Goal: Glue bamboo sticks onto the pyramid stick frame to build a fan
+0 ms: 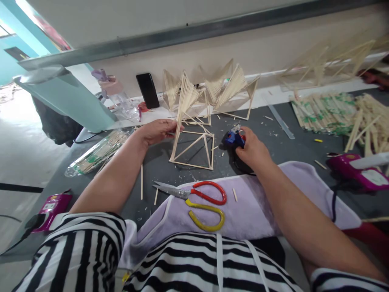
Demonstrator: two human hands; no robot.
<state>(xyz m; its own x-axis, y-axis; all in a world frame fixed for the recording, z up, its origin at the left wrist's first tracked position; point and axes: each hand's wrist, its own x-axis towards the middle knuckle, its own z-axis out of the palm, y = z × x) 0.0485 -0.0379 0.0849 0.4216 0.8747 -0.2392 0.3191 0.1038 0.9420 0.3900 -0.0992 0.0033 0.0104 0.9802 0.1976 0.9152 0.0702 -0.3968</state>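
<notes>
A frame of thin wooden sticks [194, 164] stands on the dark table, with a fan of sticks rising at its back left. My left hand [159, 132] is closed at the frame's tall left stick, its fingertips partly hidden behind it. To the right of the frame, my right hand [252, 148] grips a blue glue gun [234, 138], low over the table. Scissors [185, 194] with one red and one yellow handle lie in front of the frame, partly on a lilac cloth [243, 194].
Similar stick structures [237, 89] stand by the wall, near a leaning phone [148, 90]. Packs of sticks [325, 111] and loose sticks [369, 121] lie right; another pack [99, 152] lies left. Magenta power strips [53, 207] sit at both sides. A ruler [281, 119] lies behind.
</notes>
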